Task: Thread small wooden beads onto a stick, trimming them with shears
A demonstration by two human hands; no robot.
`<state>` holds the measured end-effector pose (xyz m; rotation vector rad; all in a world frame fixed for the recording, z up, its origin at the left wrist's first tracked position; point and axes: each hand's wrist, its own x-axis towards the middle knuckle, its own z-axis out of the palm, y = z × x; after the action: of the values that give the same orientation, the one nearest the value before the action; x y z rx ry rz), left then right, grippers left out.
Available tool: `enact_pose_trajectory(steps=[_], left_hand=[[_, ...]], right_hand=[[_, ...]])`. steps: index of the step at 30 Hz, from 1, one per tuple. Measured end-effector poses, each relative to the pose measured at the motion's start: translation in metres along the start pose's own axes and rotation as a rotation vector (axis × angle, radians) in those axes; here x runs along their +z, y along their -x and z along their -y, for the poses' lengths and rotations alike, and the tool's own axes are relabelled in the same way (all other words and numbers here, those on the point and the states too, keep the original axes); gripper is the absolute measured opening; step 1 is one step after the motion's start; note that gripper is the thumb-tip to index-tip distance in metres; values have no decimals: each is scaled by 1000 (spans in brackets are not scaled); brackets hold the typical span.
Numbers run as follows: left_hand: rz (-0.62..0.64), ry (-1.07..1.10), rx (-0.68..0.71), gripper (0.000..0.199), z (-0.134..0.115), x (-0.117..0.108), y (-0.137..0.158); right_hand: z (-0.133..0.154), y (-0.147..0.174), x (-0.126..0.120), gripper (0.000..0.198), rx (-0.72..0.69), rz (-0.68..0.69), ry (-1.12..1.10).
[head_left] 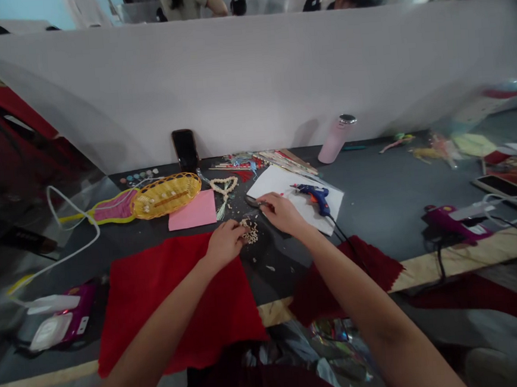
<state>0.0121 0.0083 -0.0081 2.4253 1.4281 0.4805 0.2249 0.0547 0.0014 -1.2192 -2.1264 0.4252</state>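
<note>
My left hand (225, 241) is closed, its fingertips at the edge of a small pile of beige bits (251, 231) on the dark table; whatever is between those fingers is too small to make out. Just right of the pile, my right hand (282, 212) grips a small dark tool (252, 201), whose kind I cannot tell. That hand rests over the left corner of a white sheet (266, 183). On the same sheet lies a blue glue gun (315, 197). A beaded loop with a pale tassel (224, 186) lies beyond the pile.
Red cloth (172, 295) spreads under my left forearm. Left stand a yellow woven basket (167, 196), pink paper (192, 210) and a phone (185, 150). A pink bottle (337, 139) stands by the white partition (249, 81). Purple power strips (455, 224) sit at both sides, with cables.
</note>
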Motion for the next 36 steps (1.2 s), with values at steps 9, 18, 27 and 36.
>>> enact_pose_trajectory(steps=[9, 18, 27, 36], left_hand=[[-89, 117, -88, 23, 5, -11, -14], [-7, 70, -13, 16, 9, -2, -7], [-157, 209, -44, 20, 8, -10, 13], [-171, 208, -63, 21, 14, -3, 29]], right_hand=[[-18, 84, -27, 26, 124, -66, 66], [-33, 123, -63, 24, 390, -153, 396], [-70, 61, -83, 43, 757, -42, 524], [-79, 47, -80, 60, 824, 70, 544]])
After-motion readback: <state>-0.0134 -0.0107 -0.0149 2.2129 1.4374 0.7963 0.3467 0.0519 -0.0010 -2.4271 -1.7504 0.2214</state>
